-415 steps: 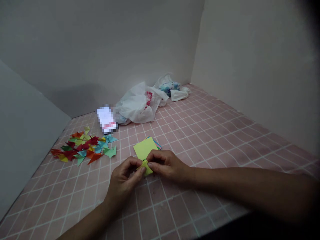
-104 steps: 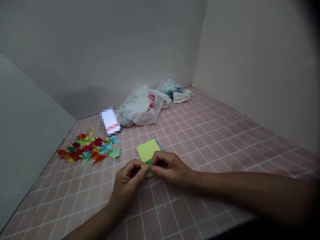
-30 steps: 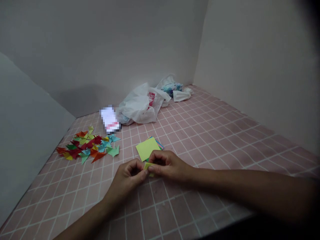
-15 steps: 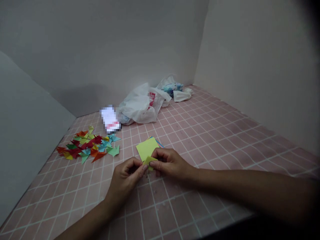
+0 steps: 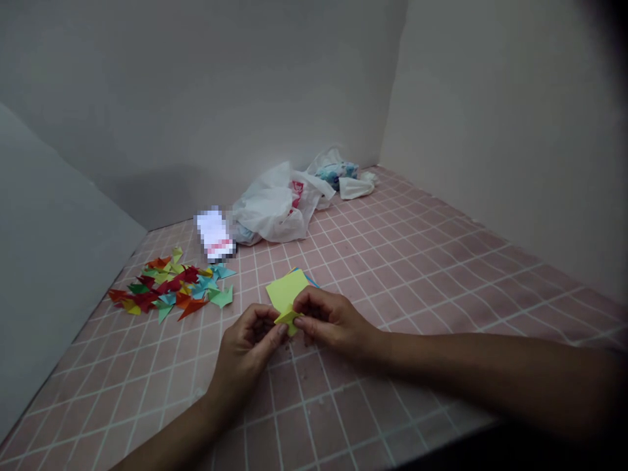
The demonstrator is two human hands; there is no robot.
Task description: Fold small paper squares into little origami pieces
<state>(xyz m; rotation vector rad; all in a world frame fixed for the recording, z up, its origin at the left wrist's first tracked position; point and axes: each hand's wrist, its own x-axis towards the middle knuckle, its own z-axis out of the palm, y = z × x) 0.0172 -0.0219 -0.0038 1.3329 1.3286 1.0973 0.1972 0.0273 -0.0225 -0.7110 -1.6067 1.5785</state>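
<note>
A small folded yellow-green paper piece (image 5: 288, 320) is pinched between both of my hands just above the pink tiled surface (image 5: 392, 261). My left hand (image 5: 248, 356) grips its left side with curled fingers. My right hand (image 5: 331, 322) grips its right side, fingers bent over it. Right behind my hands lies a stack of square paper sheets (image 5: 287, 290) with a yellow-green sheet on top and blue edges showing beneath.
A heap of folded coloured paper pieces (image 5: 169, 289) lies at the left. A blurred white packet (image 5: 214, 234), a white plastic bag (image 5: 275, 206) and a smaller bundle (image 5: 338, 175) sit by the back wall. Walls close in at the left, back and right.
Both hands have kept working the yellow-green piece; over the last second it has been lifted slightly and turned between my fingertips. The heap and the stack have not moved.
</note>
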